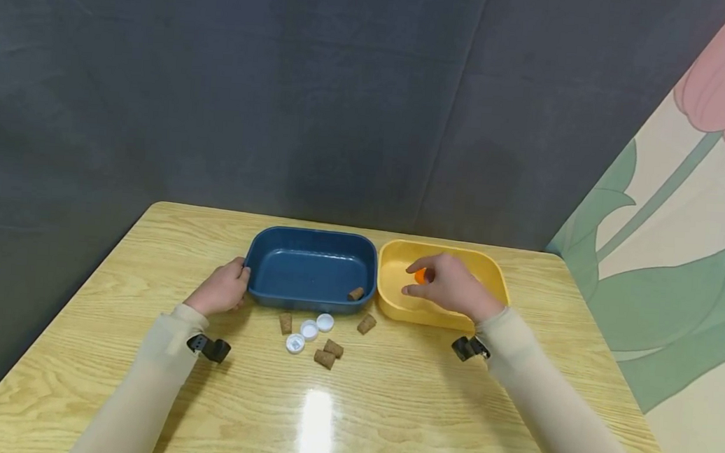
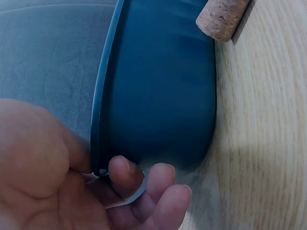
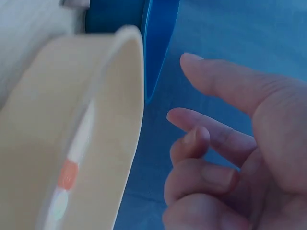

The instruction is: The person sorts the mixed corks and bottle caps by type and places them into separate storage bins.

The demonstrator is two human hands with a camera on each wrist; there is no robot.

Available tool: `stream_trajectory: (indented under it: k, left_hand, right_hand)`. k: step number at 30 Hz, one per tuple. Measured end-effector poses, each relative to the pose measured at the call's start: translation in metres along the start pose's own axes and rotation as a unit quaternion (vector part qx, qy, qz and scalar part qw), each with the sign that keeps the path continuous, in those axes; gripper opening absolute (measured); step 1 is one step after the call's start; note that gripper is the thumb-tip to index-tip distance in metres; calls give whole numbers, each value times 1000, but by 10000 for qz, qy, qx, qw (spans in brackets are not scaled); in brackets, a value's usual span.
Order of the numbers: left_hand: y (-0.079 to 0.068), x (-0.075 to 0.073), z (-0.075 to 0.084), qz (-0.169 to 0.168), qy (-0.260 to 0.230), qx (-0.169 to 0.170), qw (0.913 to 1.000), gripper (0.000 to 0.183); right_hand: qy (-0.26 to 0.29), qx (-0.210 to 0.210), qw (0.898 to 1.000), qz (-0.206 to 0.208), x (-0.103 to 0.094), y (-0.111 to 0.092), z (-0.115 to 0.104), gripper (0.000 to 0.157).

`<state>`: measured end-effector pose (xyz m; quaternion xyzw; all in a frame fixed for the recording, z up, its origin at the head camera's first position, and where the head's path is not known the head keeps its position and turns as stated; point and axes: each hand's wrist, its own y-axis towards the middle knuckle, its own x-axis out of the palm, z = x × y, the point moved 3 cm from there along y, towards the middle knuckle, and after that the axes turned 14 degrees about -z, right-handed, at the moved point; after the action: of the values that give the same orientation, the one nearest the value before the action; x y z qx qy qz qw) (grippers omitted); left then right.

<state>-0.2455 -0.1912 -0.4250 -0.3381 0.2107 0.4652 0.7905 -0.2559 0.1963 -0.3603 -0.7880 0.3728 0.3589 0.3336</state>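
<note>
My left hand (image 1: 222,288) grips the left end of a dark blue plastic bin (image 1: 309,300), thumb over the rim and fingers curled below it. One cork (image 1: 356,293) lies inside the bin, at its front right corner. Over the yellow bin (image 1: 422,316), my right hand (image 1: 449,285) is held with thumb and forefinger spread apart. In the right wrist view nothing sits between those fingers (image 3: 211,76). A small orange object (image 1: 421,276) shows behind the right hand, within the yellow bin's outline and partly hidden by the hand.
On the wooden table (image 1: 249,401), three white bottle caps (image 1: 309,330) lie in a slanting row before the blue bin. Several corks (image 1: 324,358) are scattered around them, one (image 1: 366,323) close to where the bins meet. A dark cloth (image 1: 345,113) hangs behind the table.
</note>
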Motion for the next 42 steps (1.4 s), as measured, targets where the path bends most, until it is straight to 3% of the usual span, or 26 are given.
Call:
stream_trajectory:
  k: [16, 24, 30, 37, 42]
  left_hand:
    - [1, -1, -3, -1, -6, 11, 10000, 39]
    - [-1, -2, 1, -5, -29, -56, 10000, 39]
    - [0, 0, 0, -13, -47, -26, 10000, 40]
    - [1, 0, -1, 4, 3, -19, 10000, 41]
    - [1, 0, -2, 2, 8, -13, 10000, 42]
  right_hand:
    - [-200, -708, 9970, -232, 56, -15, -34, 40]
    - [-256, -585, 9964, -554, 86, -7, -34, 44]
    - [-436, -519, 9967, -456, 102, 3, -31, 48]
    - [-600, -360, 9973, -239, 107, 8, -30, 58]
    - [-635, -348, 9972, -206, 107, 8, -29, 50]
